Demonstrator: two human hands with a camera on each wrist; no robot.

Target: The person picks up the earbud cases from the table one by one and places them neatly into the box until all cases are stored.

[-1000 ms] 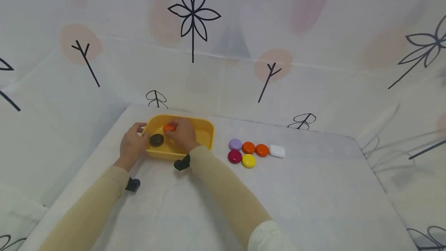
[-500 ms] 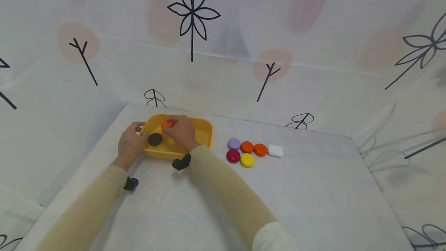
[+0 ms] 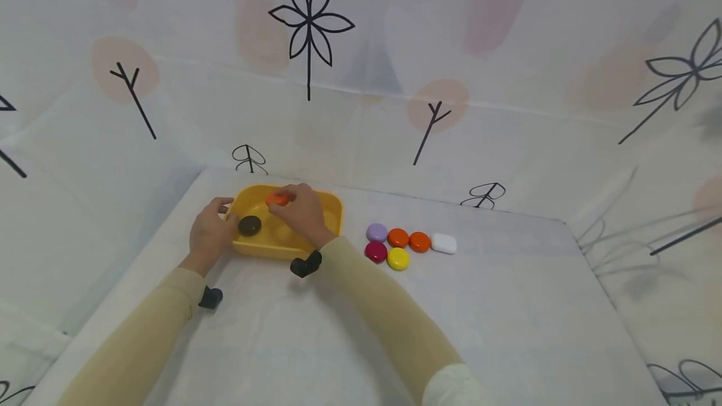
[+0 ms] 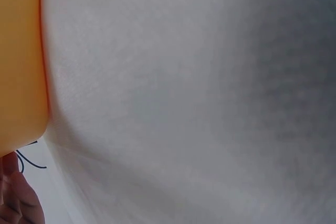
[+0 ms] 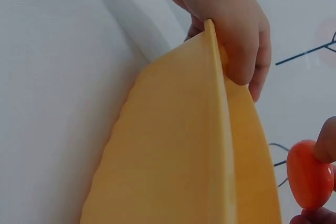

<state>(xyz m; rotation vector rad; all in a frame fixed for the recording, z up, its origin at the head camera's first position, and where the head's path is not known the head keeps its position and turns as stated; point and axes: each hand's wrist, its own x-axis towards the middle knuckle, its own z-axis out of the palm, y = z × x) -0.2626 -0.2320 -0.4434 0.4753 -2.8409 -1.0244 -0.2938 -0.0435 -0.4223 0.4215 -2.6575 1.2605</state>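
In the head view my left hand [image 3: 210, 230] grips the left end of a yellow plastic tray [image 3: 276, 249], thumb over the rim and fingers outside. My right hand [image 3: 307, 212] is over the tray and pinches a glossy orange-red pebble [image 3: 276, 200] between thumb and fingers. The right wrist view shows this orange-red pebble [image 5: 308, 176] held above the rim, with the left hand [image 5: 233, 30] on the tray's far corner. A dark, flat round pebble [image 3: 249, 225] lies inside the tray, near its left end. Only the tray's outer wall [image 4: 21, 66] and some fingers [image 4: 23, 198] show in the left wrist view.
Right of the tray, on the white table [image 3: 496, 318], several pieces lie close together: a lilac one [image 3: 376, 232], two orange ones [image 3: 398, 237], a white rectangular one [image 3: 444, 244], a dark red one [image 3: 375, 252] and a yellow one [image 3: 398, 259]. A patterned cloth [image 3: 361, 130] hangs behind.
My right hand, still pinching the orange-red pebble, has risen a little and drifted right over the tray. The left hand keeps its grip on the rim; the dark pebble stays put.
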